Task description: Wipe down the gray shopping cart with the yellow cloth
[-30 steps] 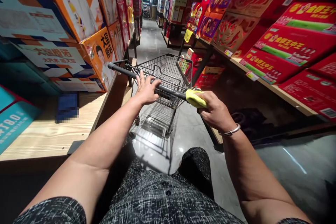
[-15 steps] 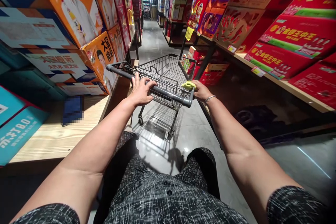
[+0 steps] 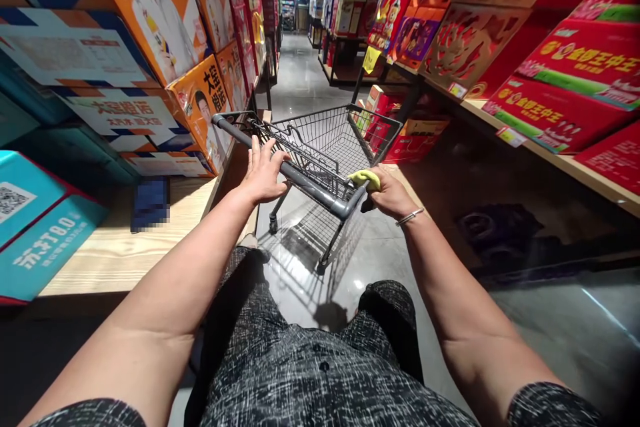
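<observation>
A dark grey shopping cart (image 3: 320, 147) with a wire basket stands turned at an angle in front of me, its basket holding nothing that I can see. My left hand (image 3: 263, 172) lies over the cart's handlebar (image 3: 313, 188), fingers stretched and spread. At the handlebar's right end, my right hand (image 3: 390, 192) is closed around a yellow-green cloth (image 3: 365, 178), pressed to the cart's corner frame. Part of the cloth is hidden inside the fingers. A silver bracelet (image 3: 410, 216) circles my right wrist.
Orange drink cartons (image 3: 200, 100) are stacked on a wooden shelf (image 3: 100, 253) at left, with a turquoise box (image 3: 50, 233) near me. Red gift boxes (image 3: 575, 73) line the right shelf. A tiled aisle (image 3: 300, 67) runs ahead between the displays.
The cart has swung so its basket points further right, and its near right corner has moved closer. My right hand has moved slightly right and down with the cloth. My left hand stays on the handlebar.
</observation>
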The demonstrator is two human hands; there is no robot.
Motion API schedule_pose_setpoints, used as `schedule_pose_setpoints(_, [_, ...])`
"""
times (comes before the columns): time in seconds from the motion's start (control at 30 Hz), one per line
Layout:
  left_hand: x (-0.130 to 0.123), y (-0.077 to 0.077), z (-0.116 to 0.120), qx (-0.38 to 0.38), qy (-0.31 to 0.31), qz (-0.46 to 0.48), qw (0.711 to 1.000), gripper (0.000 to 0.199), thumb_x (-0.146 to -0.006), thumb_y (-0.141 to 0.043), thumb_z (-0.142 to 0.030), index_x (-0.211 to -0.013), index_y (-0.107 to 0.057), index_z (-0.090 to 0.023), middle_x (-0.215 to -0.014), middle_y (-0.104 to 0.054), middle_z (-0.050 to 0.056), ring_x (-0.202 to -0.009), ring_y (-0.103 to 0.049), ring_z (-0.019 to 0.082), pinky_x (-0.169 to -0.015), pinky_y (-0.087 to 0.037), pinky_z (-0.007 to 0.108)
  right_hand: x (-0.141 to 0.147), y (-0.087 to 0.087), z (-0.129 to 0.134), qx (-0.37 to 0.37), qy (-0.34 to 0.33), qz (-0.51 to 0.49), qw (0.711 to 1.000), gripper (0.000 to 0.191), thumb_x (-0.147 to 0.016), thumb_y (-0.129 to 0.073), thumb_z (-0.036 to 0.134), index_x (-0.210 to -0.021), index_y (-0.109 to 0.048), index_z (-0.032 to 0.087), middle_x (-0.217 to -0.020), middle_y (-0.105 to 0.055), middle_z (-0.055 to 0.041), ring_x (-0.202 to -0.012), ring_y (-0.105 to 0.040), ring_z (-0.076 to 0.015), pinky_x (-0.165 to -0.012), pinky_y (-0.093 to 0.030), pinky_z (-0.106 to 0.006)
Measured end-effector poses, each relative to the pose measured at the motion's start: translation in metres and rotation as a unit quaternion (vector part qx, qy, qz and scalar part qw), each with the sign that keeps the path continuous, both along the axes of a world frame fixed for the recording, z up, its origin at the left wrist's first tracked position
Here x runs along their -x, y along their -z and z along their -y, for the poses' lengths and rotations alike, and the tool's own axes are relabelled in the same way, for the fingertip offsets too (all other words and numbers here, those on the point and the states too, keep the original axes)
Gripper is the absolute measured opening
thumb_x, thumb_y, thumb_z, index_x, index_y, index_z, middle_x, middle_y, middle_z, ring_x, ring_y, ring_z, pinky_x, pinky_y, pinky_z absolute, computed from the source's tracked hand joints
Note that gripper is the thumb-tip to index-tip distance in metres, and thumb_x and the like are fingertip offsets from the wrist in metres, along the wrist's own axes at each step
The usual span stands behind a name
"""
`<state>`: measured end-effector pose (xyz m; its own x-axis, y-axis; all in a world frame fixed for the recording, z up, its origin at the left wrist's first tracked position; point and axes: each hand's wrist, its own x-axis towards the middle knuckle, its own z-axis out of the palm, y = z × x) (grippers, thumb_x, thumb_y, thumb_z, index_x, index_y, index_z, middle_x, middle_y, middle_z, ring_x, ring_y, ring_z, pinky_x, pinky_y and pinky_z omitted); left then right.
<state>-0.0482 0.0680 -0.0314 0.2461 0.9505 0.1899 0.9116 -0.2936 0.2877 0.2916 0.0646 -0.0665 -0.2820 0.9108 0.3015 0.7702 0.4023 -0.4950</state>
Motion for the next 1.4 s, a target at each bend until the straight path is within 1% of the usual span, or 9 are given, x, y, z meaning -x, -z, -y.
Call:
schedule_pose_setpoints(0.17, [0.014, 0.0, -0.003, 0.021, -0.03, 0.008, 0.999, 0.067, -0.078, -0.074, -0.029, -0.14, -0.05, -0.025, -0.176, -0.003, 0.014, -0.161, 0.011, 0.043, -0.126, -0.012, 0.069, 0.025, -0.003, 0.024, -0.005, 0.006, 0.027, 1.0, 0.06, -0.067, -0.048, 0.004, -0.122, -0.066, 0.022, -0.118, -0.066, -0.0081, -0.117, -0.058, -0.0247, -0.105, -0.045, -0.04])
schedule_pose_setpoints(0.3, [0.027, -0.001, -0.007, 0.041, -0.063, 0.02, 0.997, 0.087, -0.078, -0.071, -0.026, -0.157, -0.036, -0.033, -0.178, 0.001, 0.011, -0.163, 0.007, 0.041, -0.124, -0.015, 0.072, 0.052, -0.001, 0.047, -0.029, 0.049, 0.062, 0.996, 0.06, -0.073, -0.049, 0.005, -0.13, -0.062, 0.02, -0.124, -0.065, -0.0118, -0.12, -0.054, -0.0272, -0.104, -0.044, -0.039])
schedule_pose_setpoints(0.4, [0.037, -0.003, -0.006, 0.049, -0.082, 0.035, 0.995, 0.097, -0.079, -0.062, -0.019, -0.166, -0.022, -0.032, -0.178, -0.004, 0.011, -0.163, 0.001, 0.039, -0.125, -0.018, 0.069, 0.068, 0.003, 0.063, -0.041, 0.059, 0.087, 0.994, 0.064, -0.077, -0.049, 0.005, -0.14, -0.057, 0.017, -0.131, -0.063, -0.0132, -0.12, -0.053, -0.0276, -0.104, -0.043, -0.039])
schedule_pose_setpoints(0.5, [0.044, -0.009, 0.003, 0.028, -0.059, 0.061, 0.996, 0.093, -0.078, -0.052, -0.016, -0.167, -0.024, -0.022, -0.175, -0.021, 0.012, -0.163, -0.013, 0.033, -0.13, -0.021, 0.056, 0.071, 0.006, 0.068, -0.032, 0.065, 0.161, 0.984, 0.065, -0.082, -0.049, 0.006, -0.145, -0.055, 0.021, -0.141, -0.059, -0.0126, -0.114, -0.052, -0.0288, -0.097, -0.045, -0.041])
schedule_pose_setpoints(0.67, [0.031, -0.036, 0.058, -0.047, -0.018, 0.097, 0.994, 0.067, -0.089, -0.035, -0.023, -0.154, -0.05, -0.015, -0.153, -0.058, 0.008, -0.144, -0.052, 0.023, -0.126, -0.037, 0.038, 0.036, 0.007, 0.044, -0.018, 0.119, 0.279, 0.953, 0.058, -0.087, -0.053, 0.013, -0.142, -0.06, 0.029, -0.15, -0.054, -0.0127, -0.115, -0.047, -0.0335, -0.086, -0.044, -0.043])
schedule_pose_setpoints(0.77, [0.002, -0.046, 0.101, -0.057, 0.027, 0.063, 0.996, 0.061, -0.097, -0.035, -0.037, -0.15, -0.055, -0.015, -0.151, -0.06, 0.01, -0.143, -0.054, 0.025, -0.125, -0.038, 0.038, 0.001, 0.007, 0.025, 0.004, 0.177, 0.308, 0.935, 0.05, -0.09, -0.053, 0.019, -0.138, -0.061, 0.03, -0.139, -0.059, -0.0158, -0.11, -0.048, -0.0328, -0.083, -0.043, -0.043])
schedule_pose_setpoints(0.9, [-0.039, -0.029, 0.126, -0.009, 0.062, -0.032, 0.998, 0.069, -0.095, -0.051, -0.051, -0.155, -0.049, -0.018, -0.159, -0.052, 0.013, -0.154, -0.039, 0.032, -0.133, -0.019, 0.047, -0.021, 0.011, 0.019, 0.034, 0.208, 0.326, 0.921, 0.045, -0.093, -0.05, 0.021, -0.136, -0.061, 0.027, -0.129, -0.06, -0.0161, -0.104, -0.05, -0.0294, -0.081, -0.041, -0.039])
schedule_pose_setpoints(1.1, [-0.041, 0.006, 0.095, -0.037, 0.02, -0.102, 0.994, 0.078, -0.093, -0.06, -0.052, -0.161, -0.04, -0.02, -0.171, -0.032, 0.014, -0.163, -0.014, 0.036, -0.131, -0.002, 0.056, -0.014, 0.011, 0.028, 0.043, 0.169, 0.323, 0.93, 0.049, -0.091, -0.05, 0.016, -0.138, -0.058, 0.026, -0.126, -0.06, -0.0149, -0.103, -0.053, -0.0283, -0.08, -0.041, -0.037])
schedule_pose_setpoints(1.4, [-0.006, 0.002, 0.019, -0.03, -0.058, -0.087, 0.994, 0.075, -0.093, -0.055, -0.061, -0.16, -0.044, -0.028, -0.173, -0.028, 0.009, -0.163, -0.002, 0.039, -0.127, 0.006, 0.066, 0.012, 0.008, 0.02, 0.034, 0.105, 0.306, 0.946, 0.06, -0.084, -0.054, 0.007, -0.142, -0.055, 0.02, -0.126, -0.061, -0.0146, -0.109, -0.055, -0.0281, -0.086, -0.043, -0.034])
